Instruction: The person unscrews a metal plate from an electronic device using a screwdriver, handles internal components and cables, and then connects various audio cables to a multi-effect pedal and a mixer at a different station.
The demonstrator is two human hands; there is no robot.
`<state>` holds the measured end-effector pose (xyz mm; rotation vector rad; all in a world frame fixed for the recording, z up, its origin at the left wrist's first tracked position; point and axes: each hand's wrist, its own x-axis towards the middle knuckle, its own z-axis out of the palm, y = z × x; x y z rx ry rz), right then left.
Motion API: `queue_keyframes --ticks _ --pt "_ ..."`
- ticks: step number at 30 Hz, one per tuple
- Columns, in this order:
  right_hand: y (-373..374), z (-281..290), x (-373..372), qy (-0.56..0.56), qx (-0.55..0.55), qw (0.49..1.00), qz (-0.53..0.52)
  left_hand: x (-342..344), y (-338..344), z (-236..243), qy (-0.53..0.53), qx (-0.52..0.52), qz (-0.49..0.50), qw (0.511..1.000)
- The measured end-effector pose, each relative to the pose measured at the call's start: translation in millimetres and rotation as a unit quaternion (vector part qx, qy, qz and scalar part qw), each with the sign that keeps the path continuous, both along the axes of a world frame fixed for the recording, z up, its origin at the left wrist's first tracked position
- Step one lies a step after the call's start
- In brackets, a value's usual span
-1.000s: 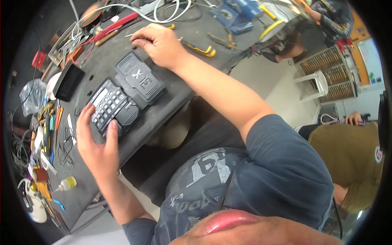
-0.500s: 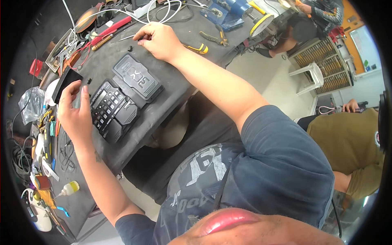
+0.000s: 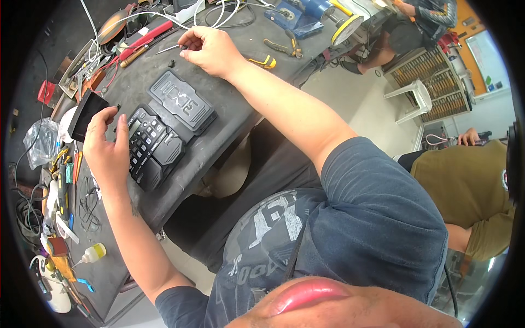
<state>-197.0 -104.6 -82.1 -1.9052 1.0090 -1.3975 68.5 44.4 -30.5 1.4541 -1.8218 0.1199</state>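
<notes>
On the dark worktable lies a black guitar effects pedal [image 3: 156, 143] with a keypad, its ribbed foot plate [image 3: 183, 102] at the far right side. My left hand [image 3: 106, 156] is over the device's left edge, thumb and fingers apart, with no object visible between them. Its fingertips are beside a black open box [image 3: 87, 116]; whether they touch it I cannot tell. A small black part [image 3: 118, 106] shows just past those fingertips. Beyond the foot plate, my right hand [image 3: 210, 52] pinches a thin screwdriver [image 3: 168, 50], its shaft pointing left. Another small black part [image 3: 171, 63] lies below it.
Cables, a red-handled tool [image 3: 145, 41] and a wooden-handled tool [image 3: 134, 56] crowd the back left. Pliers [image 3: 287, 46], a yellow cutter [image 3: 262, 61] and a blue grinding machine [image 3: 320, 13] are right. A yellow-liquid bottle [image 3: 94, 252] stands near left. Other people are at the right.
My left hand has shifted slightly right, over the keypad's edge. The black box has tilted a little, showing more of its inside. My right hand still holds the screwdriver, nearly in place.
</notes>
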Motion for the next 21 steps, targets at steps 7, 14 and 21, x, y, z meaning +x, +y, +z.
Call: queue_keyframes --ticks 7,14,21 --pt "0.9 0.7 0.2 0.003 0.032 0.999 0.008 -2.6 -2.2 -2.4 -0.007 -0.01 -0.02 1.0" --pt "-2.8 2.9 1.0 0.018 0.013 1.0 0.014 -4.2 0.7 3.8 0.002 -0.014 -0.015 1.0" --pt "-0.3 2.9 -2.0 0.037 0.012 0.999 0.001 -2.4 -0.3 -2.3 -0.023 -0.008 -0.029 0.999"
